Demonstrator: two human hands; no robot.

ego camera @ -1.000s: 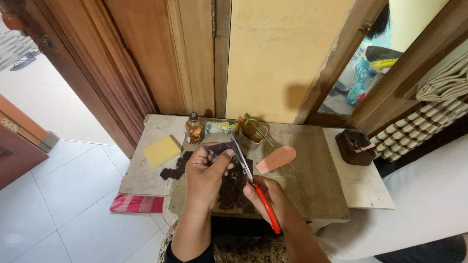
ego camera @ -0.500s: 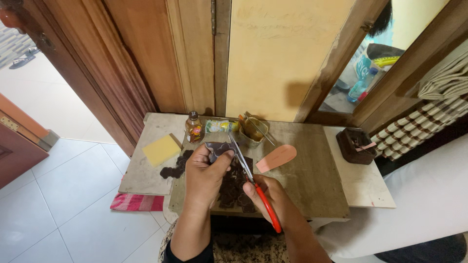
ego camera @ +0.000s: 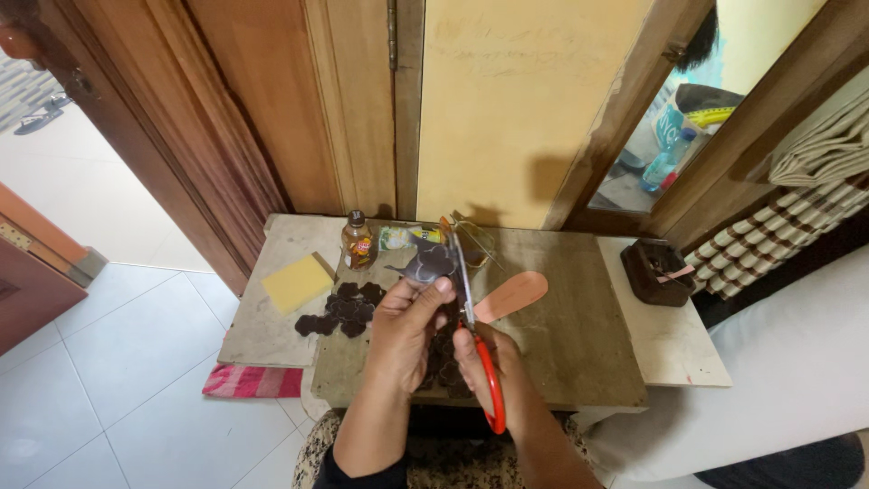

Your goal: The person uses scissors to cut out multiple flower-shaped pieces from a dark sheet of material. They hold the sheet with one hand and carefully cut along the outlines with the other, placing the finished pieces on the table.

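The left hand (ego camera: 405, 328) pinches a thin, dark, floppy-looking cutout (ego camera: 428, 264) above the board (ego camera: 561, 353), best held near its edge, while the right hand (ego camera: 489, 362) grips red scissors (ego camera: 477, 340) cutting it.

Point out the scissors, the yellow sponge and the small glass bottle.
scissors (ego camera: 489, 380): head view, red handle loop.
yellow sponge (ego camera: 298, 282): head view, middle of top face.
small glass bottle (ego camera: 358, 245): head view, labelled body.

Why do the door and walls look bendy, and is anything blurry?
Head view: the wide lens bends the door and frames outward at the edges; daylight floods the floor top left, almost washed out; hands, scissors and the dark cutout look sharp; the bottle casts only a soft shadow.
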